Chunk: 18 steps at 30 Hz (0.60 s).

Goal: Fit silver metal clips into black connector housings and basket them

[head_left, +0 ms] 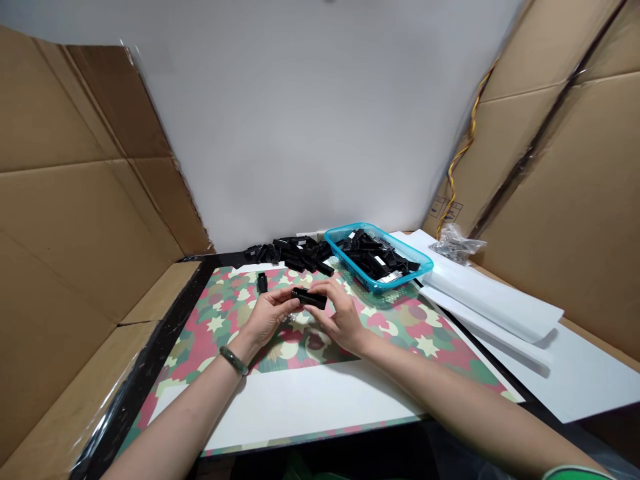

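Note:
Between my two hands is a small black oblong plastic part (310,298), held just above the patterned mat (215,347). My left hand (270,317) pinches its left end with thumb and fingers. Around its right end, the fingers and thumb of my right hand (341,317) are closed. A smaller black piece (263,283) lies on the mat just beyond my left hand. Some tiny shiny bits, too small to name, show on the mat below the held part.
Behind my hands a heap of black parts (300,252) lies by the wall. A blue plastic basket (424,265) full of similar parts stands to its right. White sheets (495,307) and a clear bag (456,245) are further right. Cardboard walls (65,220) flank the table.

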Tool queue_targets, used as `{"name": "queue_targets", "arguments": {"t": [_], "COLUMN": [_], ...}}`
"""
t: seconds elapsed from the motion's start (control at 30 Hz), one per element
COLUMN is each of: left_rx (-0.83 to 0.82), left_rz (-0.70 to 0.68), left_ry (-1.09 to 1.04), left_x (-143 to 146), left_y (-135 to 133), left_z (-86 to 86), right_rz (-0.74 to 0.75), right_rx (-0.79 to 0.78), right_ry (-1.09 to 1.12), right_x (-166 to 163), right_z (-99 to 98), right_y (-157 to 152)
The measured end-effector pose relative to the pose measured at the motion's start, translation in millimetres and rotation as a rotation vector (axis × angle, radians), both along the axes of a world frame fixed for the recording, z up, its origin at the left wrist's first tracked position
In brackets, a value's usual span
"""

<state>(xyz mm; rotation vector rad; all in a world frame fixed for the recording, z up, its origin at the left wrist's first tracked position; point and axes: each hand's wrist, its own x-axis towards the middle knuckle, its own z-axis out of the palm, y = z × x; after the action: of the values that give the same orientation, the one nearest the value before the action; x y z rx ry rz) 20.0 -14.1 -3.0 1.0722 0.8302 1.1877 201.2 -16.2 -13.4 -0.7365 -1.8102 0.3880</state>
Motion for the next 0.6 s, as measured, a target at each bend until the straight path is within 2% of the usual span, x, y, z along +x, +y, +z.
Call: {"name": "queue_targets", "arguments": {"t": [0.1,0.23,0.6], "left_rx": [0.014,0.025,0.099], "left_rz": [-0.060,-0.089,-0.061], "left_ry": [0.010,0.018,0.114], "left_x": [-0.1,-1.2,-1.6], "left_y": [-0.4,-1.2,-4.5], "left_z": [-1.4,-1.1,4.6], "right_rz": [0.009,0.006,0.060], "right_rx": [0.187,0.285,0.225], "right_ry": [-0.124,-0.221,-0.282], "right_x": [2.2,3.8,4.3], "right_z": [3.3,3.9,6.4], "right_y": [-3.7,-6.3,-7.5]}}
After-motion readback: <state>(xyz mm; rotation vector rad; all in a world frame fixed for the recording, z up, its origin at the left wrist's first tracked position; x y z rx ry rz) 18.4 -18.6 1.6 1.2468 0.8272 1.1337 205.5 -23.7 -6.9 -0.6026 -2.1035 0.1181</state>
